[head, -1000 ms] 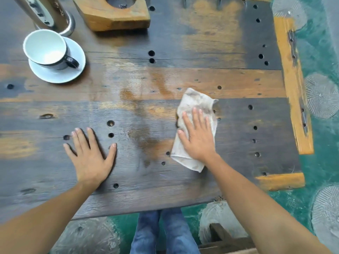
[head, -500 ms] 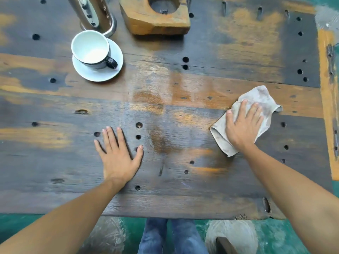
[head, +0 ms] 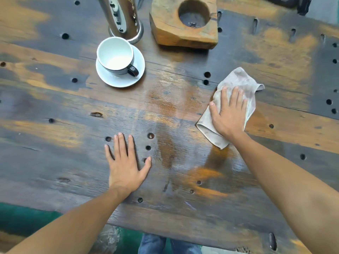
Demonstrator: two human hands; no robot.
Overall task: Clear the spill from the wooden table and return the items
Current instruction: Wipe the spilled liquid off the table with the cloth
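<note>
**woodnerd:** The cloth is sitting on the table, right of the wet sheen and well to the right of the cup. The right hand is pressing it flat, fingers straight and a little spread, not gripping anything, just pinning the cloth to the wood.

**mopguy:** And the left hand?

**woodnerd:** It's lying flat on the bare wood, left of the sheen and nearer than the cup, fingers out, holding nothing. Bracing, I'd say.

**mopguy:** Any tips?

**woodnerd:** There's a shiny streak running from below the cup's saucer toward the near edge, so I'd be dragging the cloth along the grain in overlapping passes with even palm pressure. The cloth is looking grubby, so I'd refold it to a cleaner face. The holes could be trapping liquid too. Watch the cup; it's close to the sheen's far end.
</note>
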